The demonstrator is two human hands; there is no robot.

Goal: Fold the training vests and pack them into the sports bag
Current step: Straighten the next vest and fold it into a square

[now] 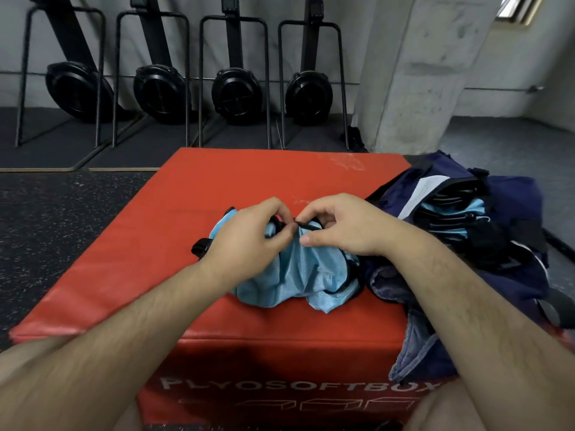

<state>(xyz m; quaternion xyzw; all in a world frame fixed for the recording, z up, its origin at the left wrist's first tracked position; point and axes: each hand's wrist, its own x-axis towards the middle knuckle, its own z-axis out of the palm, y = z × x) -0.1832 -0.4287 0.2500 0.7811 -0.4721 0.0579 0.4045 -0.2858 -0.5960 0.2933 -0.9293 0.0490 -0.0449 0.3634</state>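
Fingers of the left hand curled in, those of the right hand likewise, both pinching the light-blue training vest by its black edging, fingertips almost meeting over the bunched cloth. Vest lying crumpled on top of the red soft box, just beside the navy sports bag, open at the right with folded blue vests stacked inside. Judged as the very start of a fold, with nothing flattened yet. For a clean result: keep the pinch on the edging and draw the hands apart along it, so as to find the shoulders or neckline before any folding. Lift a little and shake to drop the twists out, then lay flat on the bare red surface toward the left, well away from the bag's loose flap. Tuck in the black strap piece poking out at the left. Fold to about the shape of those in the bag, pressing out air, and carry it over gripped at both ends to avoid unrolling.
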